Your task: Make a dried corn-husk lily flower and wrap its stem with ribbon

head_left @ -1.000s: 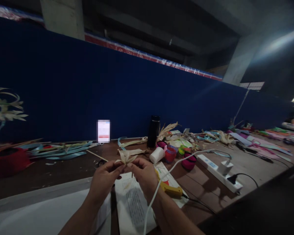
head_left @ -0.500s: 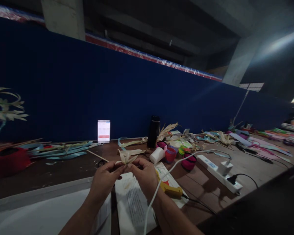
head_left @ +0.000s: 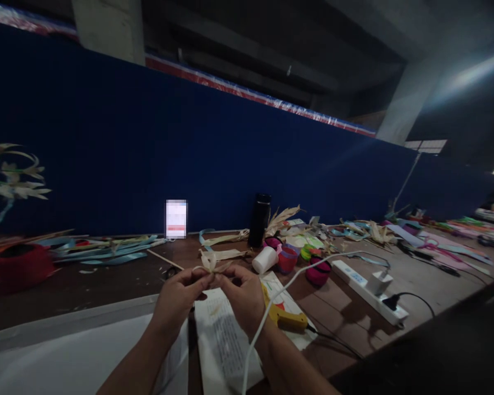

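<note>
Between my two hands is a small pale flower of dried husk strips, its petals pointing up above the fingertips. My left hand pinches it from the left with thumb and forefinger. From the right, my right hand pinches it too, fingers curled and almost touching the left ones. Beneath them lies a printed white booklet. A yellow-handled tool with a black cord lies just right of my right wrist. A white cable passes over that wrist.
Behind the hands stand a black bottle, a white cylinder on its side and ribbon rolls. A power strip lies to the right. Blue ribbons and a red roll are at left, by a white tray.
The flower's petals have turned slightly between my fingertips and stand more upright. Both hands keep nearly the same place and grip; the whole view has shifted a little.
</note>
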A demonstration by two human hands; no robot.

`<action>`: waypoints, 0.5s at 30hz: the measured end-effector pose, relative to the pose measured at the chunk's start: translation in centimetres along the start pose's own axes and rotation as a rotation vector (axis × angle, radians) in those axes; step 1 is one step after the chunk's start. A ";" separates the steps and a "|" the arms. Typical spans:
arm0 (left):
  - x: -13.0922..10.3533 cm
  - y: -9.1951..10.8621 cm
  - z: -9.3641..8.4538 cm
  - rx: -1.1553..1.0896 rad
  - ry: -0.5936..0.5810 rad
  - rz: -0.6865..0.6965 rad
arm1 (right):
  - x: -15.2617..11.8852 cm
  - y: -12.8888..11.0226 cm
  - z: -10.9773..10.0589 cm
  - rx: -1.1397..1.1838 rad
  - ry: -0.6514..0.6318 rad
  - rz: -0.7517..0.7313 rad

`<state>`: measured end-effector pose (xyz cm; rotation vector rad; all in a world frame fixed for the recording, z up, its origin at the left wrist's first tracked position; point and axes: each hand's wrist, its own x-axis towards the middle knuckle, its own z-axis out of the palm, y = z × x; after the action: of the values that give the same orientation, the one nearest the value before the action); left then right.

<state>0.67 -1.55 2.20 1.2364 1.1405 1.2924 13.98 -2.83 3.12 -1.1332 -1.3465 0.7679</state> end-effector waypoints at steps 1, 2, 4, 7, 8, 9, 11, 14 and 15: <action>0.0 0.0 0.0 -0.001 0.004 -0.004 | 0.0 0.2 0.0 -0.026 0.001 -0.012; 0.0 0.1 0.0 -0.006 0.006 -0.003 | 0.0 0.3 0.0 -0.049 0.002 -0.020; -0.1 0.2 0.1 -0.026 0.010 0.000 | 0.0 0.6 -0.1 -0.078 0.009 -0.041; -0.3 0.4 0.2 -0.049 0.014 -0.004 | 0.0 0.8 -0.1 -0.076 0.015 -0.101; -0.4 0.5 0.3 -0.049 0.019 -0.003 | 0.0 0.8 -0.1 -0.060 0.009 -0.096; -0.4 0.6 0.3 -0.048 0.024 -0.002 | -0.1 0.7 -0.1 -0.034 -0.005 -0.070; -0.4 0.6 0.3 -0.051 0.034 0.003 | -0.2 0.4 0.0 0.033 -0.041 0.024; -0.3 0.4 0.2 -0.062 0.019 0.002 | -0.2 0.0 0.1 0.127 -0.075 0.118; -0.2 0.4 0.2 -0.063 0.012 0.002 | -0.2 -0.1 0.1 0.147 -0.075 0.123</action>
<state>0.86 -1.83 2.54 1.1847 1.0994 1.3289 13.83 -3.03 3.13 -1.0865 -1.2685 0.9907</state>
